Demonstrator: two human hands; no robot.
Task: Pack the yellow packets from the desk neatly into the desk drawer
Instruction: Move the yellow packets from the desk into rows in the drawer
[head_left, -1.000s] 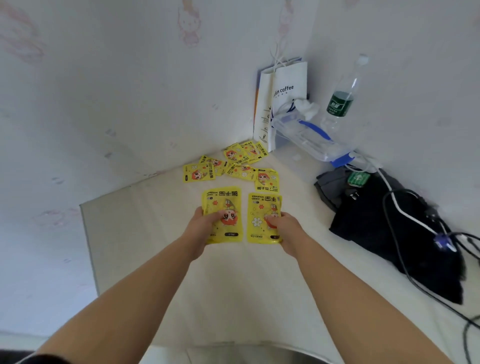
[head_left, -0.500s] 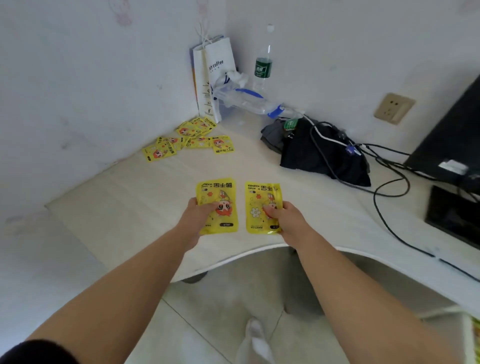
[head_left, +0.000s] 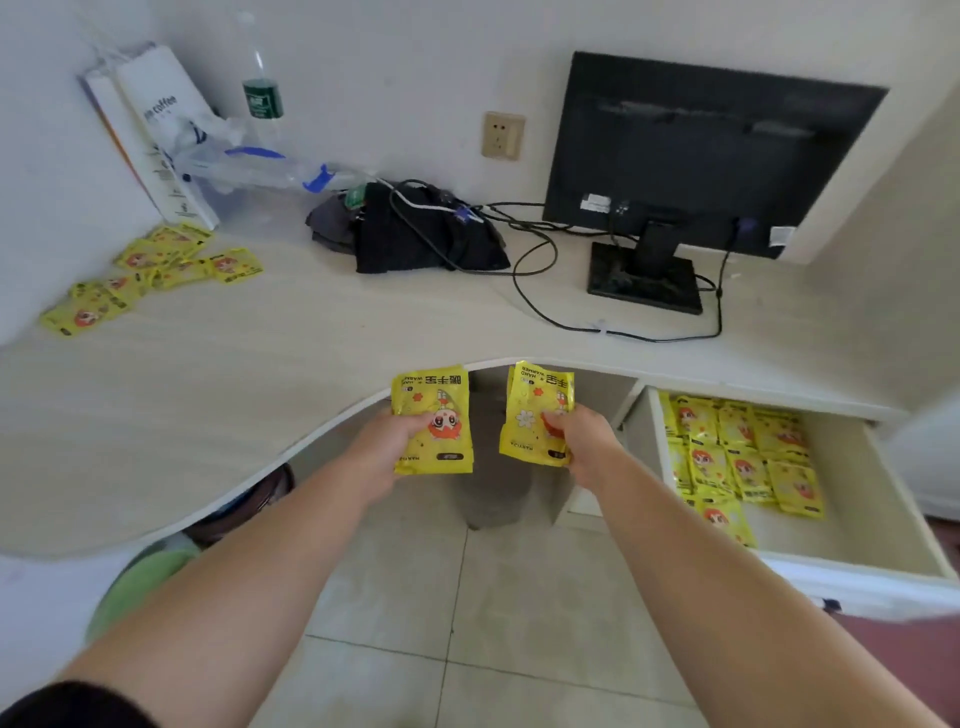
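Observation:
My left hand (head_left: 387, 449) grips a yellow packet (head_left: 434, 410) by its lower left part. My right hand (head_left: 587, 441) grips a second yellow packet (head_left: 535, 405). Both packets hang in the air just off the desk's curved front edge (head_left: 332, 421), above the floor. The open desk drawer (head_left: 852, 499) is at the right, with several yellow packets (head_left: 737, 457) laid flat in rows in its left part. Several more loose yellow packets (head_left: 150, 270) lie on the desk at the far left.
On the desk stand a black monitor (head_left: 701, 156) on its base, black cables (head_left: 545, 291), a heap of dark cloth (head_left: 415, 234), a white paper bag (head_left: 161, 135), a water bottle (head_left: 262, 98) and clear plastic packaging (head_left: 244, 166). Below lie tiled floor and something green (head_left: 140, 587).
Both hands have drawn back from the desk surface with a packet each, past its front edge. My view has swung right, bringing the monitor and the open drawer into sight.

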